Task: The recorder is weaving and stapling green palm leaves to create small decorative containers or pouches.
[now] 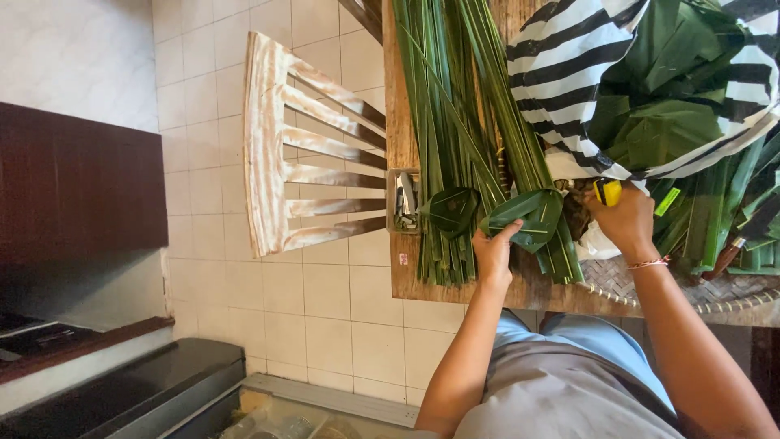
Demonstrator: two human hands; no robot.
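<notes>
My left hand point(493, 254) pinches the near edge of a folded green leaf cup point(524, 215) that rests on a bundle of long palm leaves point(459, 114). A second folded leaf cup point(452, 210) lies just left of it on the same bundle. My right hand point(626, 219) is closed around a yellow and black tool point(607, 192), held beside the leaf cup and over a woven tray point(634, 284). The hands are a short way apart.
A wooden table point(402, 122) carries the leaves. A small box of metal bits point(403, 201) sits at its left edge. A black-and-white striped bag point(569, 73) holds green leaves. A whitewashed slatted chair point(309, 146) stands on the tiled floor.
</notes>
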